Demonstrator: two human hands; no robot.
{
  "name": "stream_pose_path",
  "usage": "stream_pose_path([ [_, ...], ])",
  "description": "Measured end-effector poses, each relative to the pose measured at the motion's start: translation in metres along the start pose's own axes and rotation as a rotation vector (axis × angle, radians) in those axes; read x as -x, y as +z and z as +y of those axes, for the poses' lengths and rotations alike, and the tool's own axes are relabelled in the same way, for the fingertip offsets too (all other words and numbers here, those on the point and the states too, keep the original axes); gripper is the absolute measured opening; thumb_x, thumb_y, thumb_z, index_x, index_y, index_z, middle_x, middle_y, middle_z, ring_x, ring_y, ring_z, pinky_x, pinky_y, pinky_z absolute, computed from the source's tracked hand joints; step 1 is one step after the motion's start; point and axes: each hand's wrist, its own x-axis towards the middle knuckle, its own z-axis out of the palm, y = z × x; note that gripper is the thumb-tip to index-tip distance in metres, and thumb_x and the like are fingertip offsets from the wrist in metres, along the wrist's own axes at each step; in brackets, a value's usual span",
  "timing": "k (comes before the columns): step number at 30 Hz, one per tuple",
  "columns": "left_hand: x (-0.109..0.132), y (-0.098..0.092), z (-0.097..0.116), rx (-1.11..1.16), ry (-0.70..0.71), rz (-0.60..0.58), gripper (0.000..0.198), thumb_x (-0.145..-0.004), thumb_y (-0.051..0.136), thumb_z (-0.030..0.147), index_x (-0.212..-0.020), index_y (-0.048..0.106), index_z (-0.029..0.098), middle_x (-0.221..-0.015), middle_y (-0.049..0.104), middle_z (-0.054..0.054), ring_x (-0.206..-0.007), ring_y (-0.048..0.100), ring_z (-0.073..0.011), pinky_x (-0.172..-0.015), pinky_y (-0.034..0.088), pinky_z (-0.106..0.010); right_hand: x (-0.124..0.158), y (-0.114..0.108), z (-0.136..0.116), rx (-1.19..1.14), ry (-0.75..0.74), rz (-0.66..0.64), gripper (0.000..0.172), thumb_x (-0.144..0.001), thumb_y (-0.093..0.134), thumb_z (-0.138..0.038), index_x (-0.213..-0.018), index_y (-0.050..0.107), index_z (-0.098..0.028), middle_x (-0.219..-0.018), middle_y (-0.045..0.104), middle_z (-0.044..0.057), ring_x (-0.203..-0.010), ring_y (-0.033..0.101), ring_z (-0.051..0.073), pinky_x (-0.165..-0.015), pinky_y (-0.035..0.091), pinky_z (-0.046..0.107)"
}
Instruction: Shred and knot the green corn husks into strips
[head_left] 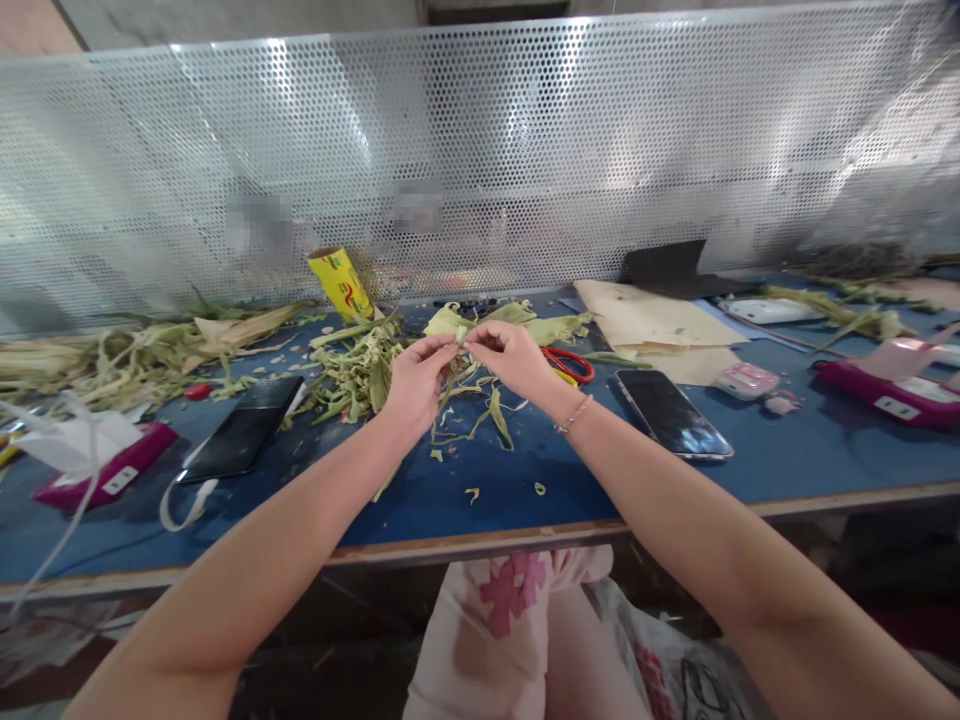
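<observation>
My left hand (420,375) and my right hand (514,355) meet above the blue table, fingertips pinched around a small pale green plant piece (460,336). Most of that piece is hidden by the fingers. To the left of my left hand lies a heap of green plant stems and buds (356,375). Wide pale green leaves (559,328) spread behind my hands. Scissors with red handles (570,366) lie just beyond my right wrist, partly covered by it. Thin green scraps (496,418) are strewn on the table below my fingers.
A yellow cardboard tube (341,283) stands tilted by the perforated metal screen (480,150). A black phone (244,428) lies left, another phone (673,413) right. Magenta devices (112,465) sit at both sides. Brown paper (660,325) and dry husks (172,350) lie farther back.
</observation>
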Motion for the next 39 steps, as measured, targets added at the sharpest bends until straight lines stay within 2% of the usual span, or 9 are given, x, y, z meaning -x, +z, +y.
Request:
stream_pose_path([
  [6, 0.0029, 0.0019, 0.0021, 0.026, -0.015, -0.023, 0.013, -0.052, 0.067, 0.011, -0.062, 0.062, 0.015, -0.057, 0.060, 0.002, -0.052, 0.053, -0.0058, -0.057, 0.044, -0.021, -0.0004, 0.0016, -0.0006, -0.241, 0.111, -0.019, 0.011, -0.066, 0.057, -0.027, -0.066, 0.053, -0.017, -0.063, 0.052, -0.003, -0.057, 0.043, 0.007, -0.057, 0.037, 0.024],
  [12, 0.0026, 0.0018, 0.0020, 0.007, -0.021, -0.063, 0.011, -0.054, 0.066, 0.011, -0.063, 0.061, 0.016, -0.059, 0.060, 0.002, -0.052, 0.053, -0.0056, -0.061, 0.045, -0.023, 0.0012, 0.0008, -0.0037, -0.487, 0.246, -0.088, 0.014, -0.063, 0.061, -0.028, -0.063, 0.052, -0.017, -0.055, 0.043, -0.006, -0.048, 0.030, 0.005, -0.048, 0.025, 0.023],
  [17, 0.0023, 0.0016, 0.0024, 0.063, -0.051, -0.077, 0.013, -0.052, 0.067, 0.009, -0.063, 0.062, 0.014, -0.058, 0.061, 0.002, -0.052, 0.054, -0.0059, -0.059, 0.045, -0.022, 0.0005, -0.0026, -0.0020, -0.590, 0.279, -0.200, 0.012, -0.064, 0.062, -0.024, -0.062, 0.054, -0.016, -0.055, 0.043, -0.006, -0.048, 0.030, 0.005, -0.048, 0.025, 0.022],
  [22, 0.0037, 0.0020, 0.0033, 0.062, -0.029, -0.080, 0.013, -0.052, 0.068, 0.009, -0.063, 0.062, 0.013, -0.059, 0.063, 0.001, -0.053, 0.055, -0.0067, -0.057, 0.044, -0.021, -0.0006, -0.0020, 0.0019, -0.662, 0.295, -0.216, 0.014, -0.063, 0.064, -0.024, -0.061, 0.053, -0.016, -0.057, 0.043, -0.005, -0.050, 0.030, 0.005, -0.049, 0.025, 0.022],
  [26, 0.0039, 0.0007, 0.0022, -0.004, 0.059, -0.079, 0.013, -0.053, 0.068, 0.009, -0.065, 0.064, 0.014, -0.058, 0.061, 0.001, -0.053, 0.054, -0.0057, -0.052, 0.040, -0.019, 0.0003, -0.0010, 0.0003, -0.670, 0.293, -0.229, 0.014, -0.064, 0.063, -0.025, -0.061, 0.053, -0.016, -0.059, 0.043, -0.004, -0.053, 0.032, 0.005, -0.050, 0.026, 0.023],
  [30, 0.0043, 0.0000, 0.0008, -0.037, 0.098, -0.082, 0.013, -0.054, 0.068, 0.011, -0.065, 0.064, 0.014, -0.060, 0.062, 0.001, -0.056, 0.054, -0.0061, -0.055, 0.041, -0.020, 0.0009, -0.0015, -0.0016, -0.670, 0.290, -0.236, 0.013, -0.066, 0.059, -0.024, -0.061, 0.052, -0.015, -0.063, 0.044, -0.003, -0.055, 0.034, 0.006, -0.051, 0.028, 0.022],
  [34, 0.0047, 0.0010, 0.0016, -0.001, 0.070, -0.066, 0.015, -0.052, 0.069, 0.012, -0.065, 0.064, 0.014, -0.060, 0.062, 0.002, -0.054, 0.054, -0.0062, -0.055, 0.041, -0.020, 0.0000, -0.0016, -0.0006, -0.594, 0.263, -0.196, 0.011, -0.067, 0.056, -0.024, -0.063, 0.052, -0.015, -0.060, 0.043, -0.004, -0.053, 0.035, 0.005, -0.051, 0.028, 0.023],
  [39, 0.0040, 0.0016, 0.0040, 0.058, -0.002, -0.043, 0.015, -0.050, 0.069, 0.011, -0.063, 0.063, 0.014, -0.055, 0.060, 0.002, -0.049, 0.053, -0.0066, -0.052, 0.040, -0.021, -0.0018, 0.0012, 0.0024, -0.340, 0.137, -0.067, 0.011, -0.070, 0.053, -0.027, -0.071, 0.054, -0.016, -0.057, 0.042, -0.006, -0.051, 0.035, 0.006, -0.051, 0.030, 0.023],
])
